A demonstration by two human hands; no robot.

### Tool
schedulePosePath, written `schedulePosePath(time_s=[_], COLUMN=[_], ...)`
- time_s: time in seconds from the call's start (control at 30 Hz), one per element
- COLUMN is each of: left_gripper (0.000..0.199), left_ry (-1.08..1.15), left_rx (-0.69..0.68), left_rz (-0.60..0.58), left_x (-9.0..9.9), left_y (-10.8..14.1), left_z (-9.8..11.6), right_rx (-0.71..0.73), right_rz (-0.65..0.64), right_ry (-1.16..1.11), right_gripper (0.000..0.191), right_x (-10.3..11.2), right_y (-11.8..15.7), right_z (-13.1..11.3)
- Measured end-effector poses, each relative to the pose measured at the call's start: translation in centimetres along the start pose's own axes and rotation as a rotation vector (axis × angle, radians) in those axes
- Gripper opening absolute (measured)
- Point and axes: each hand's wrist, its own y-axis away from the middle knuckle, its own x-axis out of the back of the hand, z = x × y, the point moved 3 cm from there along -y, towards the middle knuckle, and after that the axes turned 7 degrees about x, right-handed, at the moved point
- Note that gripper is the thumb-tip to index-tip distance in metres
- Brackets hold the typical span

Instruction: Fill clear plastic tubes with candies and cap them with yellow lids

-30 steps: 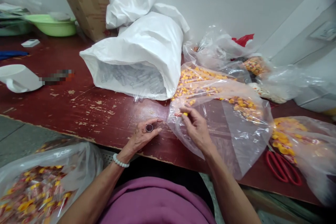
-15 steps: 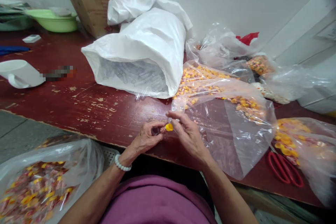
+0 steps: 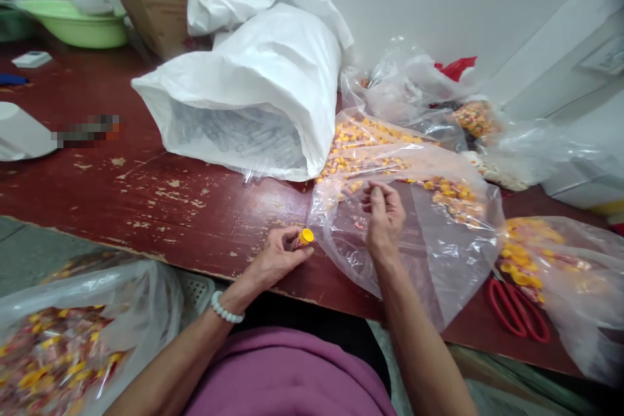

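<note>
My left hand (image 3: pixel 280 255) is closed around a small tube with a yellow cap (image 3: pixel 306 236), just above the front part of the table. The cap faces up and toward the right, and my fingers hide most of the tube. My right hand (image 3: pixel 387 211) is above a clear plastic bag (image 3: pixel 404 234) that lies spread on the table. Its thumb and fingers are pressed together, and what they hold, if anything, cannot be made out. Many yellow-capped pieces (image 3: pixel 365 143) lie inside this bag, beyond my right hand.
An open white sack (image 3: pixel 273 65) of clear tubes (image 3: pixel 238 136) lies on the red table (image 3: pixel 195 208). Red-handled scissors (image 3: pixel 519 312) rest at right beside another bag of yellow caps (image 3: pixel 524 260). A bag of filled tubes (image 3: pixel 53 357) stands at lower left. A white mug (image 3: pixel 22 133) is far left.
My right hand has moved away from the yellow cap, rightward and farther out over the clear bag. My left hand keeps the tube. The view has shifted slightly to the right.
</note>
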Motion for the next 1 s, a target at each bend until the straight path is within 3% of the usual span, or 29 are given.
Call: schedulePosePath(time_s=[0.03,0.1,0.2,0.3,0.43,0.63,0.77,0.9,1.0], left_gripper=[0.02,0.026,0.033,0.038,0.034,0.032,0.031,0.021,0.019], left_ry=[0.056,0.156,0.269,0.301,0.293,0.321,0.16,-0.094,-0.226], left_rx=[0.034,0.115,0.218,0.241,0.25,0.303,0.118,-0.005,-0.055], left_rz=[0.004,-0.009,-0.039,-0.05,0.004,-0.056,-0.04,0.018,0.036], left_x=[0.4,0.7,0.4,0.0,0.3,0.2,-0.2,-0.6,-0.9], left_y=[-0.1,-0.1,-0.1,-0.1,0.1,0.8,0.7,0.3,0.1], left_z=[-0.1,-0.4,-0.7,-0.7,-0.5,-0.4,0.1,0.1,0.0], right_rx=[-0.028,-0.025,0.028,0.104,0.14,0.097,0.005,-0.175,-0.193], right_rz=[0.001,-0.143,-0.298,-0.401,-0.516,-0.483,-0.399,-0.338,-0.404], right_ry=[0.135,0.461,0.63,0.668,0.679,0.611,0.491,-0.085,-0.276], right_gripper=[0.033,0.034,0.034,0.049,0.038,0.021,0.029,0.033,0.026], right_x=[1.0,2.1,1.8,0.1,-1.5,0.3,1.8,1.3,0.0], right_y=[-0.9,-2.4,-3.7,-4.3,-5.0,-5.6,-3.4,0.7,3.7], right_z=[1.7,4.7,7.6,8.1,8.0,8.4,5.8,-0.3,-4.7])
